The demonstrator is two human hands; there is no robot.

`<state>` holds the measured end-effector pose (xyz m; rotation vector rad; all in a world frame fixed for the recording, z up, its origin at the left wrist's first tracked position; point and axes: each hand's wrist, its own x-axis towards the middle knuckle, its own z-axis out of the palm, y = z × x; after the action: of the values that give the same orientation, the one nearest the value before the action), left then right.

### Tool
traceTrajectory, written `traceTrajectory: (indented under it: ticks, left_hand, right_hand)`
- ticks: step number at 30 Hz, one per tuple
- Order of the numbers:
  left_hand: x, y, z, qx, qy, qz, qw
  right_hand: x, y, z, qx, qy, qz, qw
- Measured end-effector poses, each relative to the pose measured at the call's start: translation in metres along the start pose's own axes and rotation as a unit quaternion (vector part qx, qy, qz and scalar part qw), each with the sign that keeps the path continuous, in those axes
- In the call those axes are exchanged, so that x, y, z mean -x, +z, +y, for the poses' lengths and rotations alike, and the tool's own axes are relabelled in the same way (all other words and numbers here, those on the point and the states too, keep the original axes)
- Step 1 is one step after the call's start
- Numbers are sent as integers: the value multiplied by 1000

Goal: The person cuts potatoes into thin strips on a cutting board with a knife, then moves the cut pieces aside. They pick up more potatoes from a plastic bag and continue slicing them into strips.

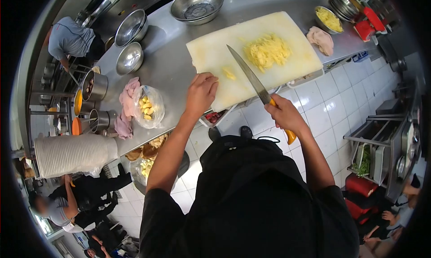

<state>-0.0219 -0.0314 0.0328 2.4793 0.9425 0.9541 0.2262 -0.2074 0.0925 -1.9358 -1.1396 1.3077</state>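
Note:
My right hand (283, 113) is closed round the orange handle of a long kitchen knife (251, 76). Its blade points up and left over the white cutting board (206, 55). At the board's left edge rests my left hand (201, 92), fingers curled together; what they hold, if anything, is hidden. Between that hand and the blade lies a small bit of cut yellow pieces (228, 73). A larger heap of yellow shreds (268, 52) sits right of the blade, towards the board's middle.
A clear bag of peeled yellow chunks (147, 107) and a pink cloth (129, 94) lie to the left. Steel bowls (197, 5) stand behind the board. A bowl of yellow shreds (329, 20) and a pale cloth (320, 40) sit right. Other people (72, 37) are around the room.

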Motion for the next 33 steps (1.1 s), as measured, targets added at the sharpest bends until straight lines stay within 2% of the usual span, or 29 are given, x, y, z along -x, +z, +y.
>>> traceTrajectory:
  ticks: [4, 6, 10, 16, 22, 25, 33]
  left_hand:
    - [-15, 23, 9, -25, -18, 23, 999]
    - [-18, 31, 12, -39, -36, 6, 999]
    - [-22, 41, 11, -39, -39, -19, 998]
    - [-21, 49, 3, 7, -50, -8, 999]
    - [-17, 37, 4, -33, -86, -5, 996]
    - [-16, 37, 6, -41, -85, -49, 994]
    - [-9, 49, 6, -2, -64, -18, 998]
  right_hand:
    - [15, 2, 2, -5, 35, -13, 999]
    - [22, 4, 6, -4, 53, -25, 998]
    - [24, 14, 19, 53, 27, 3, 998]
    - [18, 24, 12, 80, -8, 1, 997]
    - [17, 24, 12, 102, -36, 24, 994]
    - [19, 24, 6, 94, -17, 11, 995]
    - [24, 26, 1, 126, -27, 14, 992]
